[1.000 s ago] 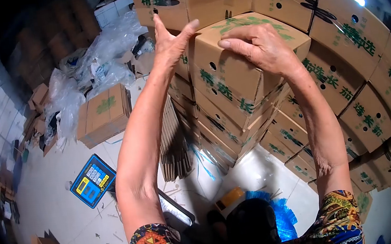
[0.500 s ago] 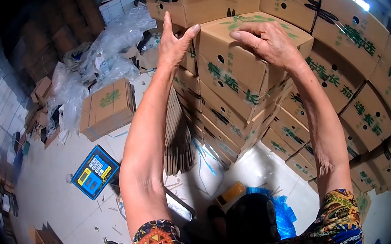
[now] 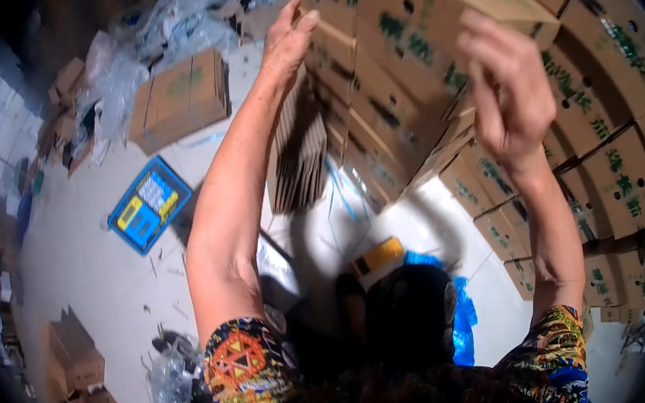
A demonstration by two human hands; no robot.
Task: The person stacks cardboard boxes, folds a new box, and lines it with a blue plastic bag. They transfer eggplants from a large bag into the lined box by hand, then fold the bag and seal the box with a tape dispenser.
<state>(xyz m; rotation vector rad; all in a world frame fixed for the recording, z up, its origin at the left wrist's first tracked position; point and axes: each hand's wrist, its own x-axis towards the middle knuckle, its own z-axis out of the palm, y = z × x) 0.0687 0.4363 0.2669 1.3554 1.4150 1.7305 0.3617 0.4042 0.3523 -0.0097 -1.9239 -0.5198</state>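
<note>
A brown cardboard carton (image 3: 416,12) with green printed characters sits on top of a stack at the upper middle. My left hand (image 3: 290,42) is raised beside the stack's left side, thumb and fingers apart and nothing in it. In front of the carton's right end is my right hand (image 3: 512,88), smeared by motion, its fingers loosely bent with a gap to the thumb and nothing held. Below the top carton, more cartons (image 3: 383,107) make up the same stack. Flattened cardboard sheets (image 3: 297,156) stand on edge under my left wrist.
More printed cartons (image 3: 615,184) are piled along the right. A tied bundle of flat cardboard (image 3: 177,99) lies on the floor at left, near clear plastic sheeting (image 3: 190,13). A blue scale display (image 3: 149,205) stands left of my arm. Blue plastic (image 3: 463,321) lies by my legs.
My right hand has come off the top carton's lid and moved right and down. The view has tilted downward. My left hand has also come away from the carton's corner.
</note>
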